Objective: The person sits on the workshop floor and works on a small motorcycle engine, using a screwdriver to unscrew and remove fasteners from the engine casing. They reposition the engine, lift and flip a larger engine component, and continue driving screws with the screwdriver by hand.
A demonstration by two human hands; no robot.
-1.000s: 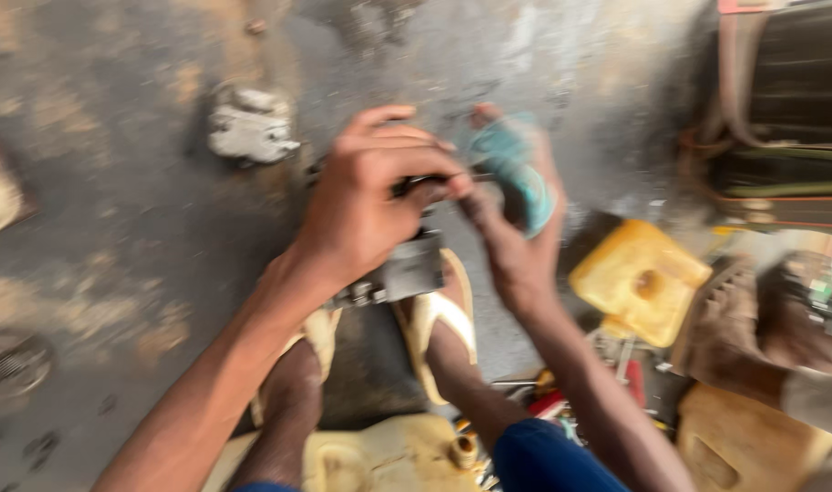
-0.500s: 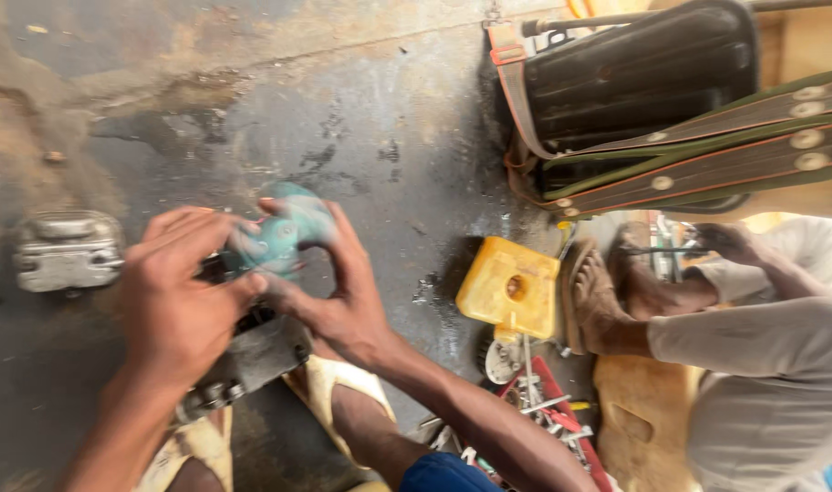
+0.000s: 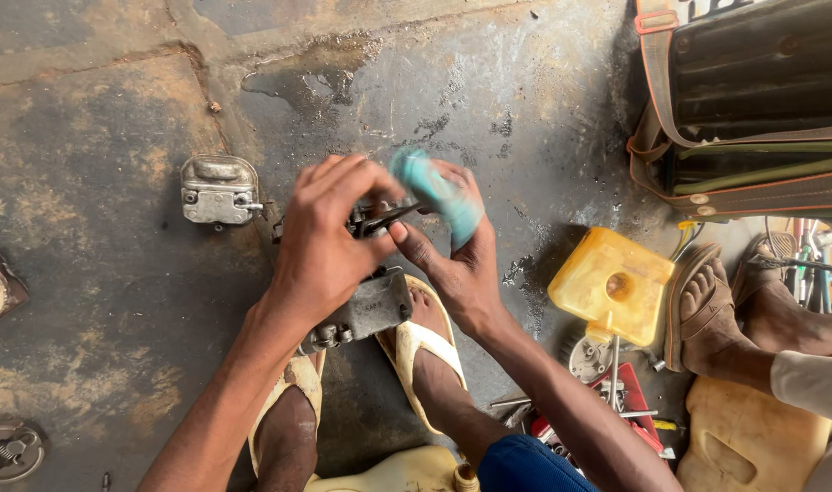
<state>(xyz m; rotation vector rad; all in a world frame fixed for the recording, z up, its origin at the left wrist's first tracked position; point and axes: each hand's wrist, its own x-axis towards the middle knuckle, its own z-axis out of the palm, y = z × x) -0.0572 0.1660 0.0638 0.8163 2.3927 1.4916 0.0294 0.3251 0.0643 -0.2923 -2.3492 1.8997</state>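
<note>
My left hand (image 3: pixel 325 241) presses down on a grey metal engine block (image 3: pixel 366 314) that rests on the stained concrete floor between my sandalled feet. My right hand (image 3: pixel 457 264) grips pliers with a teal handle (image 3: pixel 434 191); the dark jaws (image 3: pixel 388 217) reach under my left fingers to the top of the block. What the jaws bite on is hidden by my left hand.
A grey metal cover (image 3: pixel 220 189) lies on the floor to the left. A yellow plastic tank (image 3: pixel 612 284) and loose tools (image 3: pixel 607 401) lie to the right, beside another person's sandalled foot (image 3: pixel 707 305). A dark bag with straps (image 3: pixel 753 109) stands at top right.
The view has swung and steadied from blur. Both hands stay on the engine block, and the teal-handled pliers have tilted up to the right.
</note>
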